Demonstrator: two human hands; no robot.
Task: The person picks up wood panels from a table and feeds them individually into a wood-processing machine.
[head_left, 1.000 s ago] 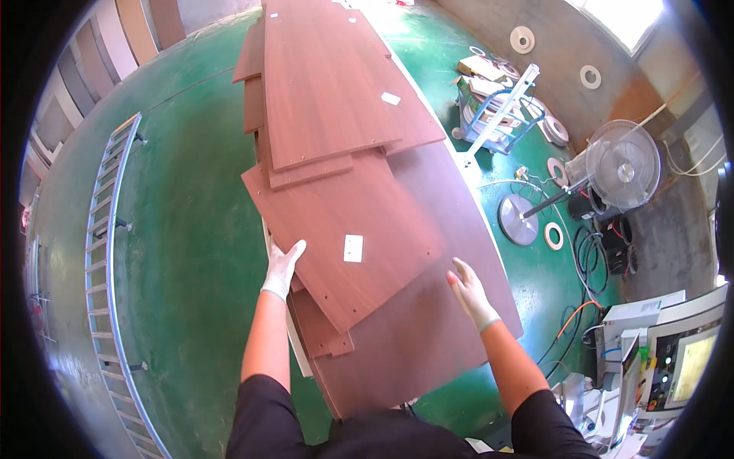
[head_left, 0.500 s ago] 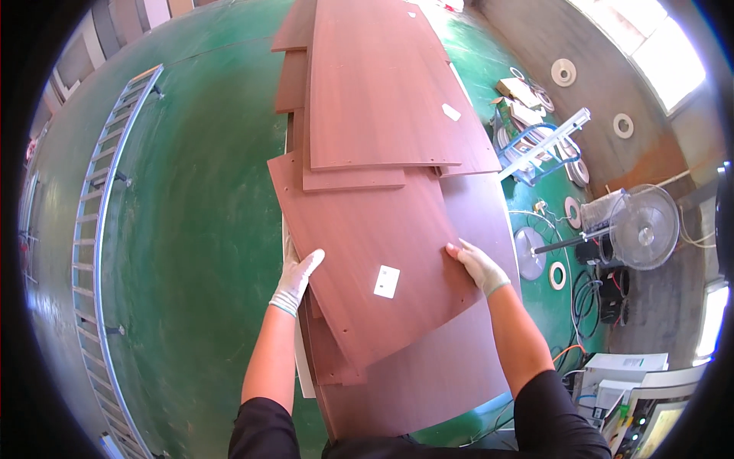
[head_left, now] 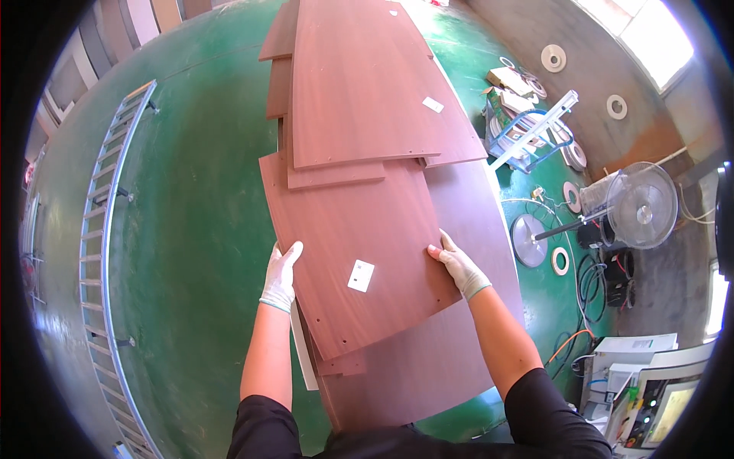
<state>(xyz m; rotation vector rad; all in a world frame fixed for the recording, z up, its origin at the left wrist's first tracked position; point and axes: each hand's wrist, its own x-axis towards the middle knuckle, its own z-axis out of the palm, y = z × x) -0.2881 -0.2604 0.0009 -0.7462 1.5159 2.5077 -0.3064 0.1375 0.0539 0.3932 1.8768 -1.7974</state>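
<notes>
A reddish-brown wood-grain panel with small drilled holes and a white label lies tilted across the front of a panel stack. My left hand, in a pale glove, grips its left edge, thumb on top and fingers hidden beneath. My gloved right hand holds the opposite edge near the front right corner, thumb on the face. The panel's far end sits against or under other brown panels; which one, I cannot tell. A larger brown board lies below it, close to my body.
A metal ladder-like roller frame stands on the green floor at the left. To the right are a fan, a blue cart with rolls and boards, black cables, and a machine with a screen.
The held panel has turned slightly straighter and shifted a little left, with both hands moving along with it. The whole view has also shifted slightly.
</notes>
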